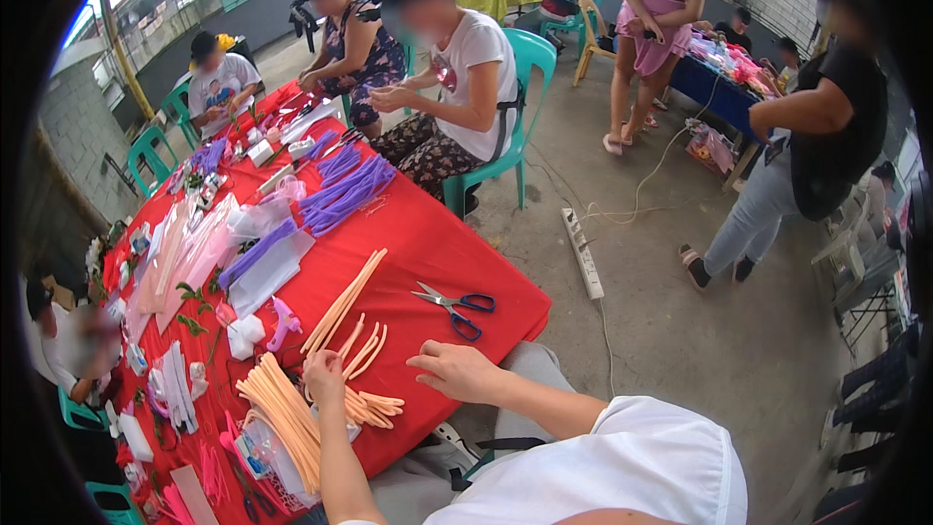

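On the red-covered table, my left hand (324, 375) is among peach pipe cleaners, its fingers curled and pressed at the lower end of a long bundle (346, 299). A thicker bundle of peach pipe cleaners (282, 413) lies just left of that wrist. Shorter, bent peach pieces (365, 350) lie between my hands, and more (374, 408) sit close to the table's near edge. My right hand (452, 370) hovers by that edge with fingers apart and nothing visible in them. Blue-handled scissors (455, 308) rest beyond it, blades partly spread.
Purple pipe cleaners (345, 196), a pink glue gun (284, 323), clear plastic packs (262, 277) and green leaf stems (194, 306) crowd the table (486, 267). People sit on green chairs (530, 58) along the far side. A white power strip (582, 253) lies on the floor.
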Motion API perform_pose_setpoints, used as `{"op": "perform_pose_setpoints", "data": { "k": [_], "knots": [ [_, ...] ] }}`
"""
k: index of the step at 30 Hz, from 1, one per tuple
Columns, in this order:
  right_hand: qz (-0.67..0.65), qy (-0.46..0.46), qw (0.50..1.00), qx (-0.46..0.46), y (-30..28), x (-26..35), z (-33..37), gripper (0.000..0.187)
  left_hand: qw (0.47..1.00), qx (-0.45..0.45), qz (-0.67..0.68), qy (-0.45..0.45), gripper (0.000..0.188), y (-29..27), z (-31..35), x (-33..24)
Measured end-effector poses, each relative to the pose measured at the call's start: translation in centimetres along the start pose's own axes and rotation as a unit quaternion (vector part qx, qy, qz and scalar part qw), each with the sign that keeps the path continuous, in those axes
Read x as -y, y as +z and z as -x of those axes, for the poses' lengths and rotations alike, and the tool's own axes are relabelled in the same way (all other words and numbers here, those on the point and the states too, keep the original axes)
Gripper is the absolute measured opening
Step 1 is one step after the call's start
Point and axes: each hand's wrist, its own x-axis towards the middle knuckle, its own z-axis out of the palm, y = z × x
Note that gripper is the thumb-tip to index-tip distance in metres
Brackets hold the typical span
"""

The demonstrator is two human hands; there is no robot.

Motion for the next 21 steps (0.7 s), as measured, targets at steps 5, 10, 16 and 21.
{"op": "perform_pose_setpoints", "data": {
  "k": [5,10,16,21],
  "knots": [
    [-0.124,-0.011,0.992,-0.033,1.6,-0.2,-0.1,0.028,0.957,-0.123,0.253,-0.076,0.009,-2.3,0.4,-4.4],
    [-0.384,0.045,0.916,-0.107,1.4,2.1,-0.9,0.025,0.883,0.067,0.445,-0.135,0.013,-7.0,5.9,-13.6],
    [-0.638,0.087,0.764,-0.021,0.5,3.1,0.0,0.022,0.88,0.129,0.438,-0.131,0.013,-8.8,11.0,-17.5],
    [-0.684,0.107,0.721,-0.038,-0.8,4.1,1.4,0.022,0.867,-0.015,0.482,-0.126,0.009,-10.2,12.6,-18.9]
  ]
}}
